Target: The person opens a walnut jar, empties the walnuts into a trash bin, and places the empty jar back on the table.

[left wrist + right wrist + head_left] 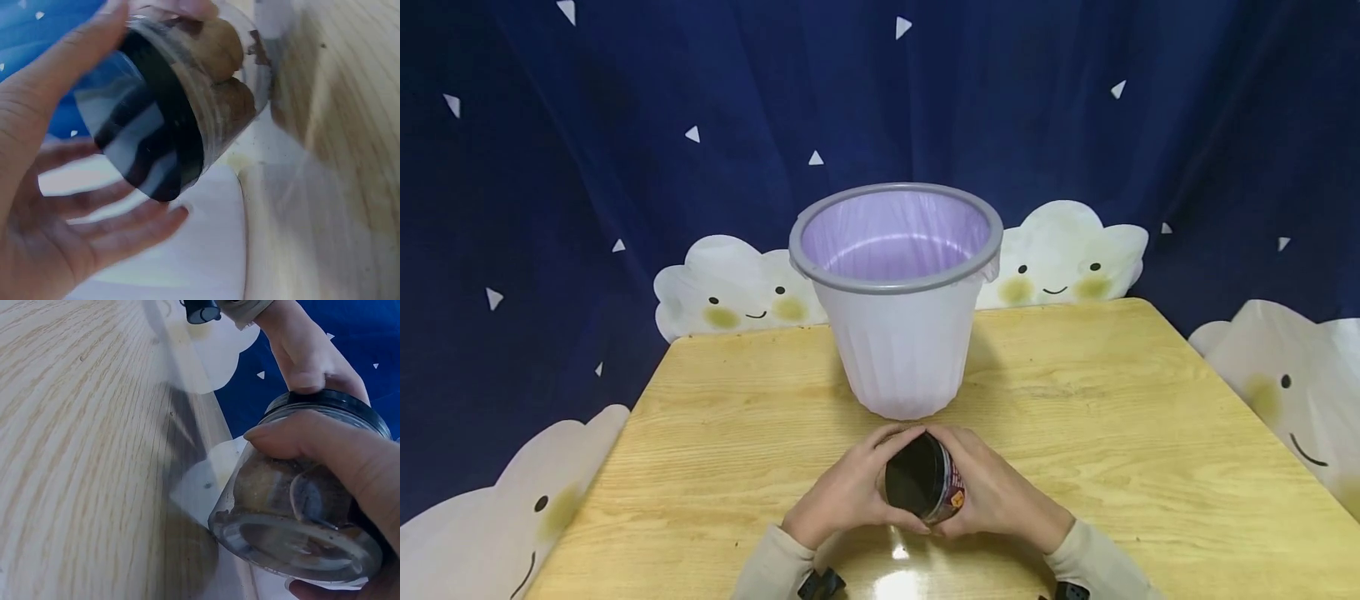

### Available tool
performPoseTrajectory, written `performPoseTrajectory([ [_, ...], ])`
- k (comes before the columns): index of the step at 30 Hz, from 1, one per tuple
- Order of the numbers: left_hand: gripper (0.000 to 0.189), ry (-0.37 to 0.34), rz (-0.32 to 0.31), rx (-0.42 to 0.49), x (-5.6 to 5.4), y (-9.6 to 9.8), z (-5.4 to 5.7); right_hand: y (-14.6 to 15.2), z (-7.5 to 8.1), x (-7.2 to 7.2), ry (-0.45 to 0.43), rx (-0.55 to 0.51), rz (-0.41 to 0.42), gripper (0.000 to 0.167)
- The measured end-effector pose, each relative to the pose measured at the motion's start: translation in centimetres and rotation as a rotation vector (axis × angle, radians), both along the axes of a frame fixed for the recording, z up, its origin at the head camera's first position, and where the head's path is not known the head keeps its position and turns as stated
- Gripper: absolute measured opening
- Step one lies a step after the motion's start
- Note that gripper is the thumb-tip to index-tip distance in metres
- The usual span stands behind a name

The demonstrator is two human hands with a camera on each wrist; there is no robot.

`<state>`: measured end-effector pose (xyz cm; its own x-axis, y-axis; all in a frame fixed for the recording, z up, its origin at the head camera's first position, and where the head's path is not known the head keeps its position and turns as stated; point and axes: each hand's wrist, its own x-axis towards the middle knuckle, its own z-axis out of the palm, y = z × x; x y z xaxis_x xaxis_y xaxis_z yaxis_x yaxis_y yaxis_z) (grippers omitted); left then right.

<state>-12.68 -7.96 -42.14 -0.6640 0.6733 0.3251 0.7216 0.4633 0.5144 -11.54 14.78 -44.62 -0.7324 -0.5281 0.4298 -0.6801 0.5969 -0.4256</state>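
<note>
Both hands surround a clear plastic jar (953,504) with a black lid (913,477), tilted on its side above the near part of the table. My left hand (850,487) curves round the lid end, its thumb and fingertips at the rim. From the other side, my right hand (996,492) grips the jar's body, which carries a dark red label. Brown lumpy contents (215,50) show through the wall in the left wrist view. In the right wrist view, the jar's clear base (294,547) faces the camera, with the right thumb (312,434) across the body.
Just beyond the hands stands a white bin (906,350) with a grey rim and a purple-tinted inside. The wooden table (715,433) has white cloud shapes (737,287) along its edges. A dark blue curtain (865,92) hangs behind.
</note>
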Motion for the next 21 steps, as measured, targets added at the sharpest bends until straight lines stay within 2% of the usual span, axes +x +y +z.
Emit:
performPoseTrajectory([
  [5,0.096,-0.055,0.166,-0.047,0.54,0.65,-0.02,-0.12,0.14,-0.29,0.01,-0.016,0.025,0.11],
  [7,0.095,-0.064,0.205,-0.07,0.64,0.81,0.01,-0.18,0.19,-0.41,0.012,-0.028,0.03,0.11],
  [9,0.102,-0.041,0.194,-0.086,0.62,0.84,0.01,-0.19,0.21,-0.46,0.015,-0.025,0.034,0.111],
  [14,0.111,0.036,0.021,-0.038,0.23,0.44,-0.08,-0.09,0.16,-0.35,0.024,0.017,0.02,0.113],
  [16,0.107,0.036,-0.009,-0.018,0.17,0.35,-0.04,-0.05,0.16,-0.29,0.024,0.026,0.008,0.112],
  [18,0.105,0.024,0.017,-0.018,0.27,0.39,0.09,-0.06,0.18,-0.29,0.017,0.019,0.006,0.112],
  [21,0.102,-0.031,0.119,-0.047,0.58,0.72,0.24,-0.16,0.16,-0.29,0.005,0.003,0.011,0.112],
])
